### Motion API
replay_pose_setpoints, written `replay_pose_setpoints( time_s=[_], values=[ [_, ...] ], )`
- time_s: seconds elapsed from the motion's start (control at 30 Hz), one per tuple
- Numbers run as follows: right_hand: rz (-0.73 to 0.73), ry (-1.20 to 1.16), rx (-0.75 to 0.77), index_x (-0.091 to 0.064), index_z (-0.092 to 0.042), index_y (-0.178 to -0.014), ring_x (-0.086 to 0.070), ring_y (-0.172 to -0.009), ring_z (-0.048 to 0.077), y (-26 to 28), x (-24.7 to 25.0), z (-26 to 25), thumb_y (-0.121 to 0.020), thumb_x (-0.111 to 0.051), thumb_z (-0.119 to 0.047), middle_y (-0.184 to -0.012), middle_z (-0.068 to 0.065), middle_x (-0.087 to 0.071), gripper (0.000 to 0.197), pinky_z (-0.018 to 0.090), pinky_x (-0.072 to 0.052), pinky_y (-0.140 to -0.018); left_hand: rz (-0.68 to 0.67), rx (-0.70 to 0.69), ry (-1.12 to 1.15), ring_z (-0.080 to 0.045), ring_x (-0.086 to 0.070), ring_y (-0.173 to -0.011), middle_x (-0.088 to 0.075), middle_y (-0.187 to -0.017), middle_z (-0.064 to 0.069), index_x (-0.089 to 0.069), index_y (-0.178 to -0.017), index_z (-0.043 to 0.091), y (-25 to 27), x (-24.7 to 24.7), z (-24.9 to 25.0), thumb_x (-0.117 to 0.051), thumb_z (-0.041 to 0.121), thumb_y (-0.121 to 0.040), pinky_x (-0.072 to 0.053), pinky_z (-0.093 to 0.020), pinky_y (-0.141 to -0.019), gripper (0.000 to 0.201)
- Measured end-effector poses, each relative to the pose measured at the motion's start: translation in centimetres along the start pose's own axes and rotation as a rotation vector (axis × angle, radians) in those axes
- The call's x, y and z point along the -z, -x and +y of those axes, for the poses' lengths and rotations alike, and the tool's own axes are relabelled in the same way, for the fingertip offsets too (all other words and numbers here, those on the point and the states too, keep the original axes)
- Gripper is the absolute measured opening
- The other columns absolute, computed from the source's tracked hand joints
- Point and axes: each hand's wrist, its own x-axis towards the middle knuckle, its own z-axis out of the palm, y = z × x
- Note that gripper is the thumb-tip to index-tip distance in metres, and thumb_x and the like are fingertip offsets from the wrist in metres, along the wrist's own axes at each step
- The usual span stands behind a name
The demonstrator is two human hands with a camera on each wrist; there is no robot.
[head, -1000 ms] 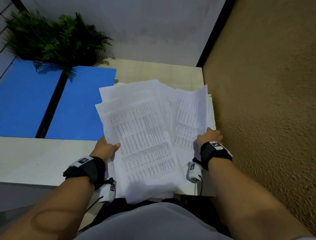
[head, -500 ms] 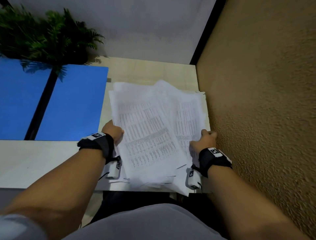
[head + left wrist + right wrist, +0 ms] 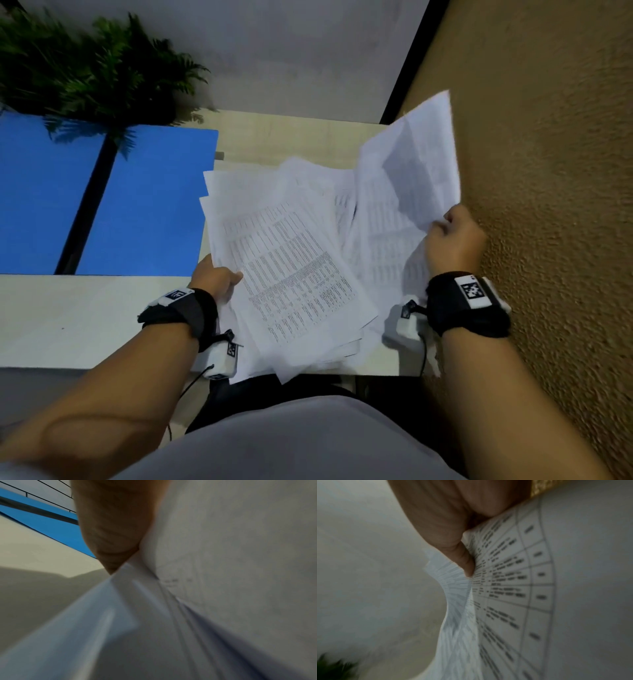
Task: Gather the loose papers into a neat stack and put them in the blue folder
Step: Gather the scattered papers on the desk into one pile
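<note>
Loose papers [image 3: 291,270] lay in an uneven, fanned pile on the tabletop [image 3: 68,318], near edge overhanging toward the person. Left hand [image 3: 215,279] grip grasped the pile's left edge, thumb on top. Right hand [image 3: 454,240] grip pinched a raised sheet [image 3: 418,161] at its lower corner; sheet stood tilted up beside the brown wall [image 3: 548,171]. Blue folder [image 3: 144,202] lay open flat, just left of the pile, a plant [image 3: 96,75] behind it.

Blue folder [image 3: 144,202] — white printed papers [image 3: 291,267]
</note>
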Motion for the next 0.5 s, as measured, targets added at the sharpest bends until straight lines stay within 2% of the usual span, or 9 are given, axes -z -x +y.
replay_pose_setpoints(
  time_s=[0.13,0.17,0.23,0.3,0.4,0.5],
  values=[
    [0.239,-0.122,0.174,-0.051,-0.01,-0.077,-0.049,-0.067,0.016,-1.1,4.0,-3.0,-0.084,-0.054,-0.01,-0.07,0.008,-0.052,0.008,0.023,-0.031,-0.06,-0.053,-0.01,0.041,-0.035,-0.062,-0.115,-0.066,-0.124,-0.013,-0.06,-0.117,0.021,0.9,0.4,-0.8,-0.067,-0.01,-0.078,-0.046,-0.055,-0.104,0.05],
    [0.273,-0.213,0.202,-0.05,-0.015,-0.074,-0.049,-0.064,0.014,-1.2,4.9,-3.9,-0.083,-0.055,-0.011,-0.067,0.004,-0.051,0.011,0.024,-0.033,-0.06,-0.066,-0.009,0.036,-0.036,-0.062,-0.115,-0.066,-0.125,-0.014,-0.061,-0.12,0.02,1.0,0.4,-1.0,-0.066,-0.01,-0.078,-0.046,-0.055,-0.104,0.052],
    [0.3,-0.372,0.22,-0.04,-0.026,-0.066,-0.046,-0.06,0.001,-1.1,6.2,-5.7,-0.083,-0.059,-0.015,-0.062,-0.009,-0.045,0.027,0.022,-0.038,-0.062,-0.078,-0.008,0.025,-0.035,-0.061,-0.117,-0.065,-0.127,-0.013,-0.059,-0.128,0.016,1.0,0.7,-1.4,-0.065,-0.012,-0.079,-0.045,-0.055,-0.105,0.056],
    [0.245,-0.451,0.19,-0.036,-0.028,-0.064,-0.044,-0.061,-0.002,-0.8,6.2,-6.9,-0.082,-0.063,-0.017,-0.063,-0.016,-0.042,0.035,0.018,-0.039,-0.062,-0.093,-0.002,0.005,-0.035,-0.06,-0.118,-0.065,-0.128,-0.012,-0.058,-0.131,0.016,0.6,0.9,-1.8,-0.066,-0.009,-0.077,-0.045,-0.055,-0.105,0.06],
    [0.046,-0.525,0.084,-0.041,-0.026,-0.065,-0.045,-0.06,-0.006,0.7,3.4,-7.0,-0.08,-0.065,-0.006,-0.065,-0.012,-0.048,0.035,0.014,-0.04,-0.057,-0.131,-0.009,-0.015,-0.036,-0.062,-0.117,-0.066,-0.126,-0.011,-0.059,-0.13,0.017,0.3,1.0,-2.1,-0.071,0.002,-0.074,-0.047,-0.054,-0.103,0.059],
    [-0.207,-0.503,-0.068,-0.048,-0.02,-0.072,-0.046,-0.059,0.006,2.9,-0.6,-6.0,-0.084,-0.061,0.0,-0.068,-0.003,-0.049,0.027,0.009,-0.038,-0.049,-0.125,-0.032,-0.091,-0.031,-0.059,-0.121,-0.061,-0.131,-0.004,-0.054,-0.136,0.012,1.8,0.7,-0.7,-0.065,0.022,-0.093,-0.045,-0.039,-0.103,0.046]
  ],
)
